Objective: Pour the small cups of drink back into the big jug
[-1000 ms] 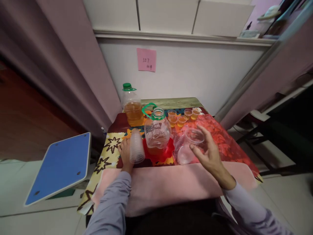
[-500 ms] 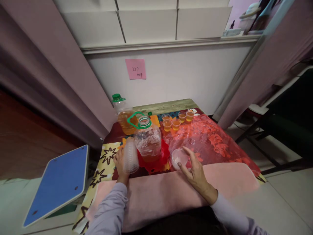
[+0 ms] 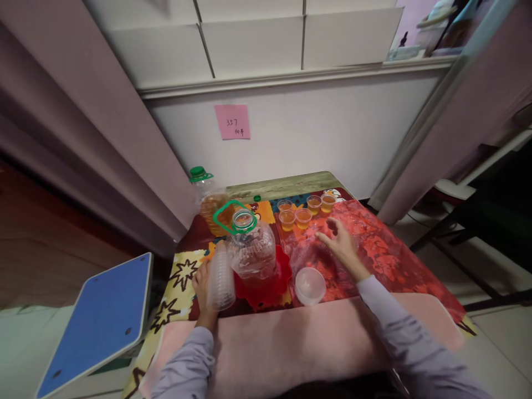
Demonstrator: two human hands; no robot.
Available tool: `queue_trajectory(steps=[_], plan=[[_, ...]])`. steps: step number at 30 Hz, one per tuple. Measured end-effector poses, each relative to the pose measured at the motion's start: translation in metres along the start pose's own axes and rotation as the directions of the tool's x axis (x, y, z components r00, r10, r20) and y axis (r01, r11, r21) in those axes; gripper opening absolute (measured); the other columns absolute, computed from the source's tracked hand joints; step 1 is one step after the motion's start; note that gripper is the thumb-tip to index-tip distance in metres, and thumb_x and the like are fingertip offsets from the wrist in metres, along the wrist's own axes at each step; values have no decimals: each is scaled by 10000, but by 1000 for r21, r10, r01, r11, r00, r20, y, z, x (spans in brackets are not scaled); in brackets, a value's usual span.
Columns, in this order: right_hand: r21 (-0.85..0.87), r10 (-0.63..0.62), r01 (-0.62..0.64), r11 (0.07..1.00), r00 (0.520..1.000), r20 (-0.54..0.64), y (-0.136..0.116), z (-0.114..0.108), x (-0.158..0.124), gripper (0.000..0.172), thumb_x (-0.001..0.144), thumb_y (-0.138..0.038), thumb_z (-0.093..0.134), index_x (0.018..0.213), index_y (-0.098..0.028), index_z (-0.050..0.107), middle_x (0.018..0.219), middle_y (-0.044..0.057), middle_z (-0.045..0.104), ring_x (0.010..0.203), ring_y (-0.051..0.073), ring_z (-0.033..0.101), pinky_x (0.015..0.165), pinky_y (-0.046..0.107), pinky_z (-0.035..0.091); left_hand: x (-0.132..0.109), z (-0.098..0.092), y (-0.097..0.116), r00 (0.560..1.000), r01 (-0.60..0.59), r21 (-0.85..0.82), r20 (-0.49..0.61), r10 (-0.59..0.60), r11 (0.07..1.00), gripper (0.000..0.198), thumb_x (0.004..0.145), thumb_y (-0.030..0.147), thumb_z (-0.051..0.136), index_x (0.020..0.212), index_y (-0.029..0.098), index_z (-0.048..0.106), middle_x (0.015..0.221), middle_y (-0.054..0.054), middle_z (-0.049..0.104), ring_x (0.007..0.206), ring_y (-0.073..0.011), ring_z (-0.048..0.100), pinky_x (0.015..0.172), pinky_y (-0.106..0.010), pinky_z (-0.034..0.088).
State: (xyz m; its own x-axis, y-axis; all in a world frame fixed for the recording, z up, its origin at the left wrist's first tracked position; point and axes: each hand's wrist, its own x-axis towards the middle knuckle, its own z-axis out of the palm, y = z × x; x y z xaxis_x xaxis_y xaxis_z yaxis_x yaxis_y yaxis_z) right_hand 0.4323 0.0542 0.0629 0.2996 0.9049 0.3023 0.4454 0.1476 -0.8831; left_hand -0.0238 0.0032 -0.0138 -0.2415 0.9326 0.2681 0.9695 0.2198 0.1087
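At the left, my left hand (image 3: 201, 284) is wrapped round the side of a stack of clear plastic cups (image 3: 221, 281), which lies tilted beside a big open jug (image 3: 252, 252). That jug has a green handle ring and stands on a red scalloped tray (image 3: 284, 272). My right hand (image 3: 343, 246) is over the red table cover, thumb and fingers apart, holding nothing. Near the table's front, a single clear cup (image 3: 310, 286) rests with no amber liquid showing in it. Farther back, several cups of amber liquid (image 3: 303, 218) stand in a group.
A second jug (image 3: 213, 213) of amber liquid with a green cap stands at the back left. A small green cap (image 3: 257, 198) lies behind the open jug. Pink cloth (image 3: 286, 343) covers the front edge. A blue board (image 3: 100, 316) is at the left, and a white wall (image 3: 299, 133) behind.
My right hand has left the single cup and moved up and away toward the filled cups. The cup stays at the front. My left hand still holds the stack.
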Motion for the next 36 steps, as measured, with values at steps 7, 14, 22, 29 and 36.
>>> queue_trajectory(steps=[7,14,22,29,36], plan=[[-25,78,-77,997,996,49,31,77,64,806,603,-495,936,1284,-150,676,1323,217,761,1194,349,722,1116,569,546,-2,-4,2,1000,18,9,-18,-18,1000,520,1016,121,373,1463,132,640,1563,-202,633,1406,-333,613,1219,-503,510],[-11,89,-89,996,995,43,35,82,60,631,680,-533,887,1161,-178,685,1180,168,803,1041,309,750,985,511,603,-7,-3,2,1000,13,37,-17,-12,999,528,1030,121,359,1474,146,643,1587,-198,615,1432,-330,592,1245,-528,489],[195,-7,2,981,1000,23,-22,29,37,752,637,-639,933,1185,-177,707,1205,182,809,1084,342,767,1031,565,591,-5,-2,4,1000,15,41,-16,-15,999,542,1029,118,350,1499,122,620,1562,-229,622,1421,-340,594,1222,-531,492],[362,-202,109,926,952,230,-155,-15,25,608,771,-530,951,1239,-221,716,1250,110,813,1130,298,791,1046,502,621,-7,-1,8,1000,15,39,-22,-14,999,503,1036,158,413,1486,194,635,1568,-193,622,1448,-308,572,1238,-518,473],[354,-308,185,917,891,333,-230,-6,20,571,777,-488,944,1235,-230,720,1173,91,843,1083,299,805,985,491,653,-11,-12,17,999,21,30,-35,-20,999,498,1036,115,362,1435,173,654,1551,-193,628,1481,-315,552,1254,-530,446]])
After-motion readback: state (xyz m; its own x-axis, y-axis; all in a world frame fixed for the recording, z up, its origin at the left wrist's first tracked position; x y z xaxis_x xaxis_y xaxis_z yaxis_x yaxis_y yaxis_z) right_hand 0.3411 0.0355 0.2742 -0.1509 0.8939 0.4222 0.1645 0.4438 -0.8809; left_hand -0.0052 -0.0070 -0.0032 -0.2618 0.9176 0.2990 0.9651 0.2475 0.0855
